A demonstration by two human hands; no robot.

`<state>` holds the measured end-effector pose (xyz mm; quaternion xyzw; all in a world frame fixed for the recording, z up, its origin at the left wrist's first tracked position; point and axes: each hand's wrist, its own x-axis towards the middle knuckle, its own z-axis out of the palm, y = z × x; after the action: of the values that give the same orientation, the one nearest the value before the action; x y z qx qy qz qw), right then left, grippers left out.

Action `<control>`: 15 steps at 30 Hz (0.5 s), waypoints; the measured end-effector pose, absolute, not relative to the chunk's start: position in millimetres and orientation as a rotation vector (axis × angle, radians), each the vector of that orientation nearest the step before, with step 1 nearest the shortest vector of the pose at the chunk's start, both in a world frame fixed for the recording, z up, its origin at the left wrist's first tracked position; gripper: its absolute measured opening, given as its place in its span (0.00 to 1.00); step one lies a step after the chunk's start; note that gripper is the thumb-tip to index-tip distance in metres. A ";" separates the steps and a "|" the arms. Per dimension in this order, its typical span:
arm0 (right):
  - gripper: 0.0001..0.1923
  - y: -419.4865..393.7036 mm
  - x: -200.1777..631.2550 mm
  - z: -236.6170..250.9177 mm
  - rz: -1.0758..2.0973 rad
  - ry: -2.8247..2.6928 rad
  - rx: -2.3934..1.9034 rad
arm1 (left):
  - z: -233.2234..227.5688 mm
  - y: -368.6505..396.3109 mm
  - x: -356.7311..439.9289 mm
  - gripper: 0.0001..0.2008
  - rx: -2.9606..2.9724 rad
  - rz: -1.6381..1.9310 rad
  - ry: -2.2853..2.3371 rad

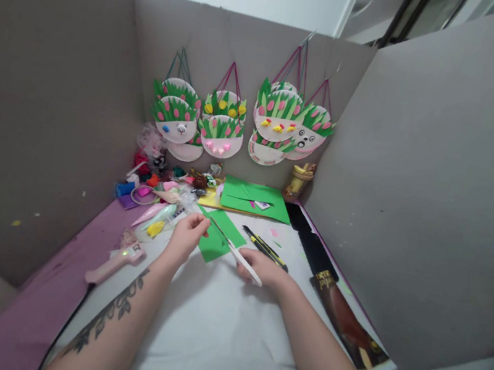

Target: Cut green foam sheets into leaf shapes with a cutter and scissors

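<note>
My right hand (pixel 257 267) is closed round the white handle of a pair of scissors (pixel 241 259). The blades point up and left over a green sheet of paper (pixel 212 252). Pinched in the fingers of my left hand (pixel 190 230) is green paper near the blade tips; whether it is a strip or part of the sheet I cannot tell. Two cutter knives (pixel 266 249) with black and yellow bodies lie just beyond my right hand.
Larger green sheets (pixel 278 206) lie at the back. A pink glue gun (pixel 116 264) with a cord rests at the left, below craft bits and piping bags (pixel 158 215). Paper-plate flower baskets (pixel 221 137) hang on the grey back panel. A dark printed package (pixel 342 319) lies at the right.
</note>
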<state>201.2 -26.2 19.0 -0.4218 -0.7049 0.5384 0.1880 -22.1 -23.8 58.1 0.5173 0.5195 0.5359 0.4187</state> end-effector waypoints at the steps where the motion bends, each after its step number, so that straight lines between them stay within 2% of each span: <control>1: 0.05 -26.4 201.3 19.3 1.512 -1.989 -1.176 | 58.1 -23.8 -22.3 0.13 1.293 1.350 1.296; 15: 0.04 -28.1 200.1 25.0 1.540 -2.004 -1.123 | 47.4 -20.4 -20.5 0.13 1.313 1.323 1.241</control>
<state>200.1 -28.1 25.0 -0.3989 -0.7118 0.5470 0.1869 -20.5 -20.4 47.4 0.5276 0.4987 0.5317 0.4361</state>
